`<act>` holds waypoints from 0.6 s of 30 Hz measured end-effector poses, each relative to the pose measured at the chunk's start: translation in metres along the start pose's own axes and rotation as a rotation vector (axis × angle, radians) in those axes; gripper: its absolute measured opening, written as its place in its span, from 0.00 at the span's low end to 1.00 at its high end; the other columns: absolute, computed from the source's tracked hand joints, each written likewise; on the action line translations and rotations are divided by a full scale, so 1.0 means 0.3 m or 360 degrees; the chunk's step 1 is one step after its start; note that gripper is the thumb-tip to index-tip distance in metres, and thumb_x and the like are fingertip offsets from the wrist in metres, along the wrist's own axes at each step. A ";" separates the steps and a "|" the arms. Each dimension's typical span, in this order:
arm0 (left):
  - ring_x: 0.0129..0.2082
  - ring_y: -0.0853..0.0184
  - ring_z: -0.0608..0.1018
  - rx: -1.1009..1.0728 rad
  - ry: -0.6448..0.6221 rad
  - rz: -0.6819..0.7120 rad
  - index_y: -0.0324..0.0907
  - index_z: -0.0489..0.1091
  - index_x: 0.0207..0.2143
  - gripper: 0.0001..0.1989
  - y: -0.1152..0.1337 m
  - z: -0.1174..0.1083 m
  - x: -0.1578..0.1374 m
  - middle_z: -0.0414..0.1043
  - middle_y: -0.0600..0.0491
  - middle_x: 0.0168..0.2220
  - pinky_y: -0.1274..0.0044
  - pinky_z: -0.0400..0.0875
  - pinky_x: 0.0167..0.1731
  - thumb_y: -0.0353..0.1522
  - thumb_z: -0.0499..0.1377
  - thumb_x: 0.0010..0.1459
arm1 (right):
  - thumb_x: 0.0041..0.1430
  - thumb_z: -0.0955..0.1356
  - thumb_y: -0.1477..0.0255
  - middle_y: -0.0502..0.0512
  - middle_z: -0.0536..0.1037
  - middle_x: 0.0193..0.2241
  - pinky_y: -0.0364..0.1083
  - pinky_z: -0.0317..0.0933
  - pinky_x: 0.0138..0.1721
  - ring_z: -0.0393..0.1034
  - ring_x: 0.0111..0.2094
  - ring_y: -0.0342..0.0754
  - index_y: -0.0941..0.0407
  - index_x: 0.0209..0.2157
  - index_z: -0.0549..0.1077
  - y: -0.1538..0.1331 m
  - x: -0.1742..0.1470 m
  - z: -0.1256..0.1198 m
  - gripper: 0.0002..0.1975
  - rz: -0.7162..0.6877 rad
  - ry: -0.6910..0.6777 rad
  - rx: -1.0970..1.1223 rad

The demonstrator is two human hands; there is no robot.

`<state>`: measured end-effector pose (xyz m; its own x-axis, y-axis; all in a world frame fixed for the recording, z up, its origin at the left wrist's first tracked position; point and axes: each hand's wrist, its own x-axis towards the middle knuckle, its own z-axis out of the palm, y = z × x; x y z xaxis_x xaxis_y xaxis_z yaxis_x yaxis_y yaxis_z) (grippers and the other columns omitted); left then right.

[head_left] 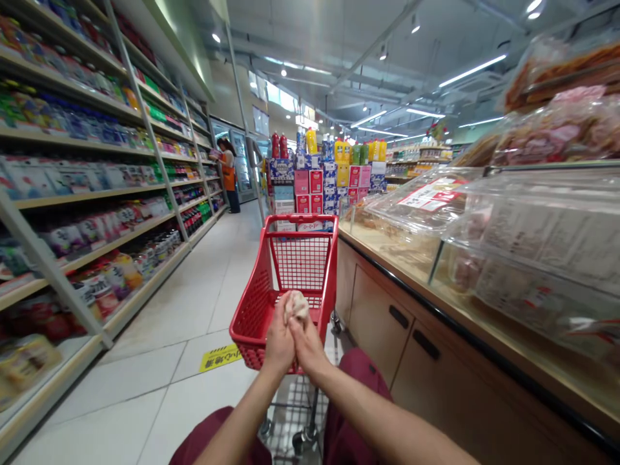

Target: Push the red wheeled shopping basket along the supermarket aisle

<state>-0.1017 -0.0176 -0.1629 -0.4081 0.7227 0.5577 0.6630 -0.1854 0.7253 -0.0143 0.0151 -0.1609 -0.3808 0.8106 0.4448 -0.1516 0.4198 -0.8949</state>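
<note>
My left hand (pixel 279 336) and my right hand (pixel 309 345) are pressed together in front of me, fingers wrapped round a crumpled off-white wad (pixel 299 306). It pokes out above my thumbs; whether it is paper or cloth I cannot tell. Right below and beyond my hands stands a red plastic shopping cart (pixel 248 303) with a mesh basket. Neither hand is on its red handle bar (pixel 300 218), which is at the far end. Part of the basket floor is hidden behind my hands.
Shelves of drinks and packets (pixel 92 187) line the left. On the right is a wooden counter (pixel 382 310) with clear-lidded food packs (pixel 431 194). Stacked boxes and bottles (pixel 314 184) stand ahead. A person in an orange apron (pixel 228 174) is farther down the aisle. A yellow floor sign (pixel 220 357) lies left.
</note>
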 end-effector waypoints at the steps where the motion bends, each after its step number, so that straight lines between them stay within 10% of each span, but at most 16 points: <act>1: 0.47 0.68 0.70 0.0029 -0.0146 0.0058 0.42 0.52 0.54 0.24 0.024 0.010 0.001 0.64 0.49 0.51 0.72 0.64 0.47 0.28 0.46 0.52 | 0.56 0.58 0.70 0.55 0.70 0.46 0.47 0.58 0.49 0.65 0.47 0.46 0.55 0.52 0.59 -0.007 0.003 0.014 0.21 0.0111 0.0075 0.0158; 6: 0.52 0.61 0.64 0.0580 -0.0570 0.0297 0.43 0.58 0.51 0.26 -0.061 -0.058 -0.014 0.62 0.48 0.52 0.58 0.49 0.53 0.27 0.49 0.46 | 0.49 0.61 0.77 0.56 0.68 0.48 0.49 0.58 0.49 0.63 0.48 0.48 0.57 0.43 0.67 -0.013 0.094 -0.119 0.17 -0.0019 0.0197 -0.0173; 12: 0.34 0.65 0.71 0.0802 -0.0603 0.0226 0.43 0.67 0.26 0.11 -0.167 -0.095 -0.065 0.71 0.55 0.28 0.59 0.55 0.47 0.38 0.49 0.53 | 0.48 0.62 0.79 0.58 0.60 0.55 0.58 0.39 0.57 0.47 0.57 0.52 0.56 0.41 0.70 0.067 -0.002 -0.153 0.17 -0.0501 -0.0453 -0.1135; 18: 0.31 0.67 0.70 0.0734 -0.0563 0.0311 0.44 0.66 0.25 0.10 -0.211 -0.150 -0.064 0.70 0.56 0.26 0.65 0.58 0.43 0.38 0.51 0.52 | 0.55 0.60 0.74 0.49 0.67 0.51 0.54 0.41 0.57 0.56 0.53 0.46 0.51 0.41 0.71 0.082 0.124 -0.193 0.14 -0.0764 -0.1016 -0.1065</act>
<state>-0.1641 -0.0497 -0.2014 -0.0706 0.8963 0.4377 0.9401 -0.0869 0.3296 0.0205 0.0792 -0.1642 -0.8553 0.2137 0.4721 0.0476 0.9396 -0.3391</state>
